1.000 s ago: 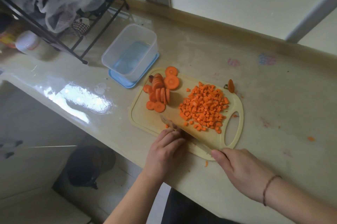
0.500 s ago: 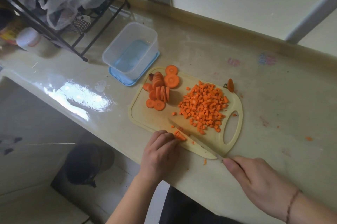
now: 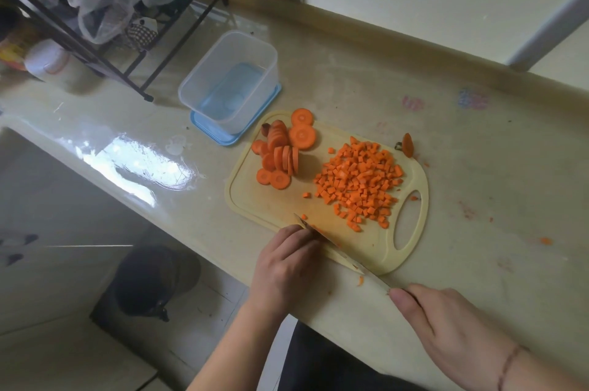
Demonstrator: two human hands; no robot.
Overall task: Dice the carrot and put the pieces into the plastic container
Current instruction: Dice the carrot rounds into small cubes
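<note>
A pale yellow cutting board (image 3: 264, 199) lies on the counter. Several round carrot slices (image 3: 280, 154) are stacked at its far left, and a heap of diced carrot (image 3: 360, 183) covers its right half. My left hand (image 3: 287, 266) sits with curled fingers at the board's near edge, over carrot bits that are mostly hidden beneath it. My right hand (image 3: 446, 330) grips the handle of a knife (image 3: 331, 247), whose blade runs along my left fingertips. The clear plastic container (image 3: 197, 88) stands empty on a blue lid beyond the board.
A black wire rack (image 3: 127, 49) with plastic bags stands at the back left. A carrot end (image 3: 407, 144) lies by the board's far right corner, and small carrot scraps (image 3: 545, 241) dot the counter. The counter edge runs just below my hands.
The knife blade has come back against my left fingertips after sliding right half a second ago. The small carrot strips seen beside my fingers then are now mostly hidden under hand and blade.
</note>
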